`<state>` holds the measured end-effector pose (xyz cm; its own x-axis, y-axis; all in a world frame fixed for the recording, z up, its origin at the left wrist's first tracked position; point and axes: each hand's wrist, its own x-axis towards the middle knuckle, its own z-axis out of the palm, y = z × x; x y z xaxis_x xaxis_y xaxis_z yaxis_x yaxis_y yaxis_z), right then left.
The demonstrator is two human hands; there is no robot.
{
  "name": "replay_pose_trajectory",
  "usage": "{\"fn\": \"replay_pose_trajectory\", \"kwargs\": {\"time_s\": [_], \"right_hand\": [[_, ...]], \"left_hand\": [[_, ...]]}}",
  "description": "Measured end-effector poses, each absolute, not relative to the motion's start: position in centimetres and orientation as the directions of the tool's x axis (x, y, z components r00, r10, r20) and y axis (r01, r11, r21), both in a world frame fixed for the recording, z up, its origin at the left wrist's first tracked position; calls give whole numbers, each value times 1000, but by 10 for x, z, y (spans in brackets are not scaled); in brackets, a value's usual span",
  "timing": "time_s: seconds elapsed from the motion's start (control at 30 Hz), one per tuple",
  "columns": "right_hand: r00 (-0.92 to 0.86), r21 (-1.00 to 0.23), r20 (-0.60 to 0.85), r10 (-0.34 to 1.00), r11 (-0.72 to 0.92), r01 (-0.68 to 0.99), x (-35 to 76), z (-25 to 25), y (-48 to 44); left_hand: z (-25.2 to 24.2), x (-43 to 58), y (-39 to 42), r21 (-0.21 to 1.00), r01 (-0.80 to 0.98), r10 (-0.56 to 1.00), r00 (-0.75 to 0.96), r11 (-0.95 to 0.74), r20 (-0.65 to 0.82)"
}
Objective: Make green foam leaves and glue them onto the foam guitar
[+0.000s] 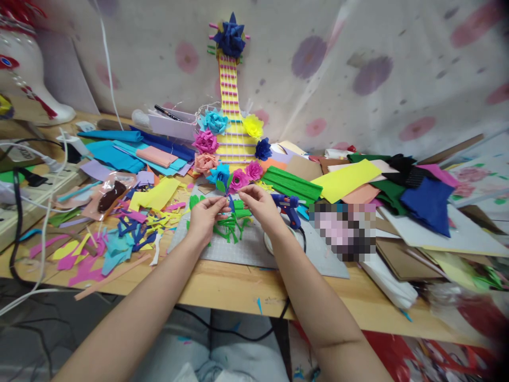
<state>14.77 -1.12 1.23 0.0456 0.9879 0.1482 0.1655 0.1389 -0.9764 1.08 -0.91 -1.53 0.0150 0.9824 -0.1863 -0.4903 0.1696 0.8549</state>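
My left hand (203,216) and my right hand (261,208) meet above the grey cutting mat, fingertips close together and pinched. Something small is between them, with a bit of blue showing, too small to make out. Green crepe paper scraps (228,228) lie just under my fingers. Right behind my hands stands a paper guitar (238,140) with a yellow neck, ringed by crepe paper flowers such as a pink one (239,180) and a blue one (221,174). A blue glue gun (289,209) lies beside my right wrist, which partly covers a roll of tape (269,243).
Coloured paper scraps (119,239) cover the table's left side, near a power strip (24,212) with cables. Folded crepe paper (345,178) and cardboard are piled at the right. The cutting mat (318,260) reaches near the table's front edge. A black cord hangs below.
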Motion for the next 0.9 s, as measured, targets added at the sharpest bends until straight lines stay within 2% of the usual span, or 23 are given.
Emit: {"fn": "replay_pose_trajectory", "kwargs": {"time_s": [0.1,0.17,0.23,0.33,0.43,0.57,0.7,0.9], "right_hand": [[-93,-835,171,981,195,514,167,27,-21],[-158,-635,95,983,182,751,182,37,-33],[-143,-407,6,990,133,904,196,42,-47],[-72,-114,-101,992,60,992,209,40,-67],[-19,36,-167,986,25,999,211,31,-81],[35,79,-158,987,-23,997,205,19,-86],[81,68,-128,988,-73,995,202,13,-85],[1,-152,-138,990,-23,988,216,22,-90]], "left_hand": [[-14,10,-9,858,-480,981,27,183,-194],[-14,10,-9,865,-467,980,26,186,-197],[-14,10,-9,874,-454,982,19,174,-186],[-15,10,-7,890,-432,987,2,143,-158],[-17,9,-6,904,-408,990,-15,125,-144],[-20,6,-4,918,-381,991,-21,112,-130],[-19,3,-4,941,-327,994,-37,83,-100],[-17,-2,-5,966,-258,998,-46,36,-49]]}}
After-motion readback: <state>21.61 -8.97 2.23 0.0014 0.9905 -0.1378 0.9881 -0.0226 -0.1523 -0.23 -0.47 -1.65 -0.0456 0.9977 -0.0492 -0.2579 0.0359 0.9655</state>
